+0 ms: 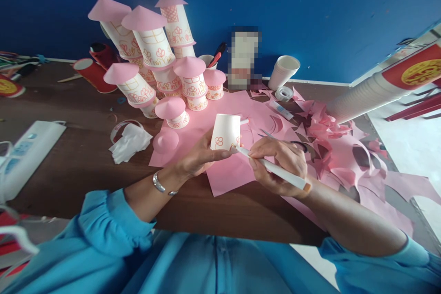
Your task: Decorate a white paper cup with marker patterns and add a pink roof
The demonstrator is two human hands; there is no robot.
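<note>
My left hand [201, 154] grips a small white paper cup [225, 128], its thumb along the lower edge. Drawn flowers in orange-red show near that edge. In my right hand [280, 163] is a white marker [284, 173] with an orange end, and its tip meets the cup's lower right side. Just beyond, pink paper [230, 179] lies on the table. Behind the cup stand several white cup towers [156, 48] with pink cone roofs and drawn flowers. A loose pink cone [165, 141] rests left of my left hand.
Pink paper scraps [330, 124] pile up at the right, with scissors [299, 146] partly under my right hand. A tape roll [284, 94] and a white cup [284, 72] stand at the back. A long cup stack [365, 96] leans at right. Crumpled white tissue [131, 143] lies left.
</note>
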